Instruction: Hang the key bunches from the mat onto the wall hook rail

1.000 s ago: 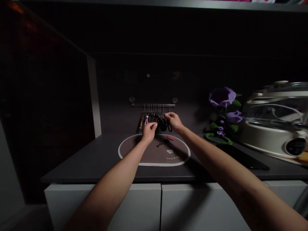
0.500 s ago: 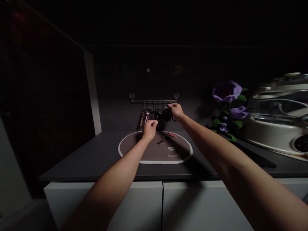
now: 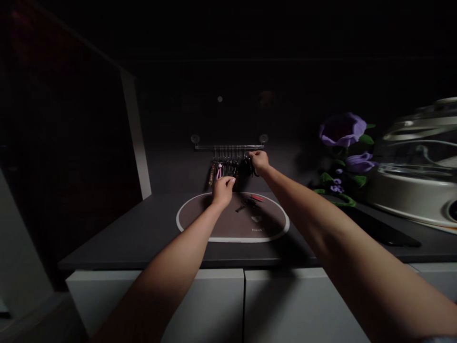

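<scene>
A clear rail [image 3: 228,147] on two suction cups spans the dark wall, with a row of hooks. Several keys and keychains [image 3: 228,166] hang from it, among them a pink strap [image 3: 219,170] and a lettered brown tag [image 3: 212,175]. At the rail's right end, my right hand [image 3: 260,161] pinches a black keychain [image 3: 247,166] by its top, close to a hook. My left hand [image 3: 223,191] is closed just below the hanging keys; what its fingers hold, if anything, is hidden. Below, a bunch of keys [image 3: 242,206] with a red piece [image 3: 256,197] lies on the mat.
An oval brown mat [image 3: 200,223] with a white rim lies on the dark counter [image 3: 143,238]. To the right stand purple fabric flowers [image 3: 344,131], a flat black slab [image 3: 385,231] and a pale appliance with a clear cover [image 3: 410,190]. White cabinet doors [image 3: 285,295] are below.
The view has shifted slightly, with the flowers and appliance further right in it. My right hand stays at the rail's right end with the black keychain; my left hand hardly moves.
</scene>
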`<state>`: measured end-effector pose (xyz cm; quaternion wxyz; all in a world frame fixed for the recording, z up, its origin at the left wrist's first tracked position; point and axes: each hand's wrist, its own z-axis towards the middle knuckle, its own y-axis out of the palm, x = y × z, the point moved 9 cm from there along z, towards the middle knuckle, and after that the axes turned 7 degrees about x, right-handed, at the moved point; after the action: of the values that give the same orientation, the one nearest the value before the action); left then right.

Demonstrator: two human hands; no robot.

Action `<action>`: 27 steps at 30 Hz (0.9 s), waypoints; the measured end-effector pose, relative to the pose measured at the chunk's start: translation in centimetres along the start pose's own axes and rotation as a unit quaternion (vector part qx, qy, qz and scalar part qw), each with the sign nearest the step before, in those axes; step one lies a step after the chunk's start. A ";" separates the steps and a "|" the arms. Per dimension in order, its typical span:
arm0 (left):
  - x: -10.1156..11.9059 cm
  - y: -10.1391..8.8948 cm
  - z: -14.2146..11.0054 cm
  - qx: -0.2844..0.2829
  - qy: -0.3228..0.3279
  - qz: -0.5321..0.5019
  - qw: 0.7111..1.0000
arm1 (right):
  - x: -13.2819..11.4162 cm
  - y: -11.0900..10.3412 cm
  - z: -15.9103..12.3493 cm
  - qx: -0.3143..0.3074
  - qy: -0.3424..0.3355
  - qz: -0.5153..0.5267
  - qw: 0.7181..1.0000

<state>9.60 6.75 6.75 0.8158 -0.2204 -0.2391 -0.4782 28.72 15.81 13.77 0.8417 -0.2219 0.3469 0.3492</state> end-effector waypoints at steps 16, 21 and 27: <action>-0.1 0.0 -0.1 -0.008 -0.002 0.007 1.000 | 0.7 -0.3 -0.5 0.031 0.058 0.005 0.998; -0.3 0.1 0.0 -0.007 -0.001 0.014 1.000 | 1.4 -0.2 -0.9 0.014 0.061 0.015 0.998; -0.4 0.3 -0.1 -0.014 -0.005 0.020 1.000 | 2.1 0.2 -0.9 0.000 0.053 0.044 0.998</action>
<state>9.69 7.13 6.38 0.8209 -0.2390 -0.2317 -0.4641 29.32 16.31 11.60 0.8062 -0.2246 0.4002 0.3734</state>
